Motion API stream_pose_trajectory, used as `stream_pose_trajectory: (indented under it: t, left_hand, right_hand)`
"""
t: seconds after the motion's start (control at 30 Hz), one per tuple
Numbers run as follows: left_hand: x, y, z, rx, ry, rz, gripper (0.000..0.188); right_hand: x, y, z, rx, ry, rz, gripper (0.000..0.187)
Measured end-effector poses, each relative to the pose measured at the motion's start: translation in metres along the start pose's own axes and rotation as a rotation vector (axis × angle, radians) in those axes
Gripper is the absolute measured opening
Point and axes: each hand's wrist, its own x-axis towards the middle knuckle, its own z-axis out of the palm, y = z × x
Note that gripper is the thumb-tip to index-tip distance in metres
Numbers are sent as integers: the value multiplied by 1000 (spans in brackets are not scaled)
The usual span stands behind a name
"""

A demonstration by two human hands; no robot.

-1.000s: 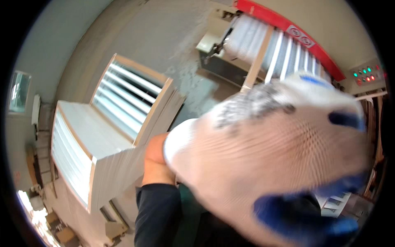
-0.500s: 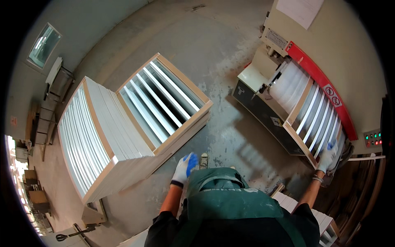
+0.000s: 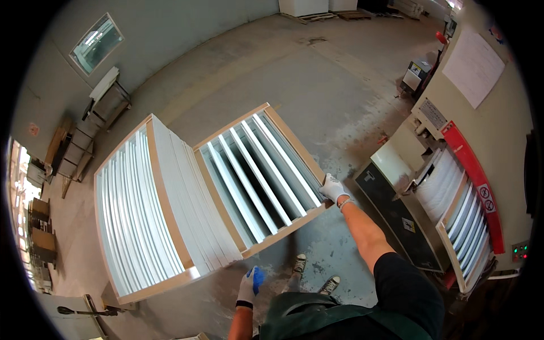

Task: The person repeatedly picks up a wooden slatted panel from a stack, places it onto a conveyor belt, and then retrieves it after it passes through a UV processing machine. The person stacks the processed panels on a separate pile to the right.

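My right hand point(image 3: 333, 188), in a pale work glove, is closed around the right corner of the top slatted frame point(image 3: 286, 224) in the nearer stack. That frame has a wooden-coloured border with white slats across it, over a dark hollow. My left hand point(image 3: 249, 285), in a glove with blue on the palm side, hangs below the stack's near edge, apart from it. Its fingers look loosely apart, with nothing visible in them. Left of this stack is a taller stack of similar white slatted frames point(image 3: 139, 209).
To the right stands a machine with a red guard bar point(image 3: 473, 187) and dark side panel point(image 3: 396, 221); another slatted frame point(image 3: 462, 249) lies on its rollers. Lit buttons point(image 3: 520, 250) sit on its right. A metal stand point(image 3: 110, 96) is by the far-left wall.
My right hand has left the frame on the machine and moved left onto the stacked frame's corner. The view has turned right; my left hand still hangs low.
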Motion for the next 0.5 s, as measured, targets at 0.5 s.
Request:
stream_pose_trajectory:
  t: [0.5]
  left_hand:
    - [6,-7,45,232,-118,-9,38]
  right_hand:
    - [-120,163,-7,166,19,134,53]
